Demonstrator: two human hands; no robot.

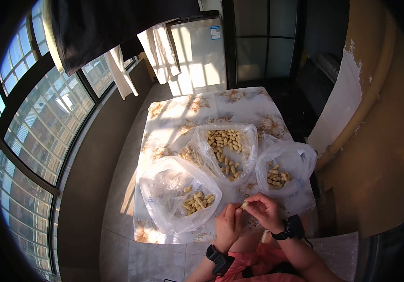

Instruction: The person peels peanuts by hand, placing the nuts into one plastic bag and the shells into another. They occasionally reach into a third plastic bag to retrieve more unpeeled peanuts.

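Between my hands, at the table's near edge, is a peanut [244, 205]. My right hand [264, 212] pinches it between thumb and fingertips. My left hand [229, 225] is closed, with its fingertips against the peanut's left end. An open clear plastic bag [157, 209] holding several peanuts [198, 202] lies left of my left hand. Beyond my hands, a middle plastic bag [203, 150] has many peanuts [225, 145] spread in it. A smaller bag [300, 160] with several peanuts [277, 177] stands just past my right hand.
The bags rest on a table [169, 120] with a floral cloth. Windows [51, 122] line the left side. A white cabinet-like appliance [202, 56] stands behind the table, and a pipe [368, 101] runs along the right wall. Dark cloth [112, 28] hangs at the upper left.
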